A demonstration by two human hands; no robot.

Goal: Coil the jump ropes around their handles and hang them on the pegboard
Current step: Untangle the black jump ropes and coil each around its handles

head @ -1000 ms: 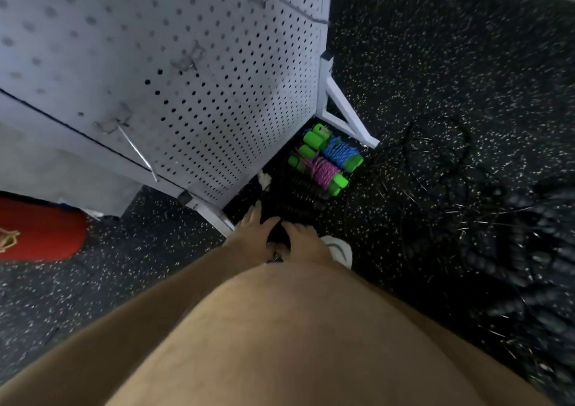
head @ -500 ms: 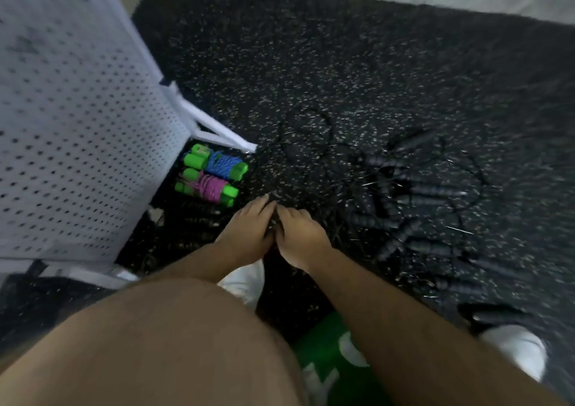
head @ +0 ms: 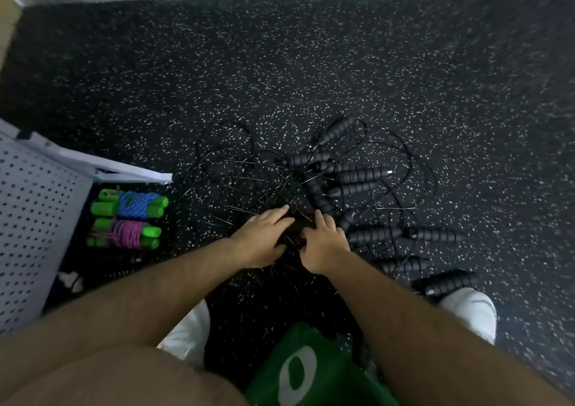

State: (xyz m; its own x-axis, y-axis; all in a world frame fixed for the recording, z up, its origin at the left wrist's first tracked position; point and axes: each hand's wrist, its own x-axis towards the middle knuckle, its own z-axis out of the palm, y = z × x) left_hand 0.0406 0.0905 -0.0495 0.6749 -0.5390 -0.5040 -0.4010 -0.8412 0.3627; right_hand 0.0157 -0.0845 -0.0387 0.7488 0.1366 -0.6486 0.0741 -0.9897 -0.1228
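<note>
Ropes fill the middle of the frame: a tangle of black jump ropes (head: pixel 342 181) lies on the speckled floor (head: pixel 311 78), thin cords looped over one another and ribbed black handles fanned toward the right, some crossing, so no one rope can likely be lifted free until it is sorted out. That seems to be why both hands are down in the near edge of the heap. The left hand (head: pixel 264 237) reaches in from the lower left with its forearm stretched forward, wrist low and fingers laid fairly straight across the cords, pointing to the upper right. The right hand (head: pixel 323 243) comes in from the lower right, close beside the left with a dark clump of cord between them, its fingers pointing up toward the handles. Whether it grips a cord or handle cannot be told, since the black rope under it blurs into the floor. At the left edge stands the white pegboard (head: pixel 34 219), its angled foot running toward the centre. Just below that foot lie two finished bundles, a blue rope (head: pixel 133 204) and a purple rope (head: pixel 126 234), each wound round green handles and parked near the board, probably for hanging. White shoes (head: pixel 469 312) and a green garment (head: pixel 311 371) show along the bottom.
</note>
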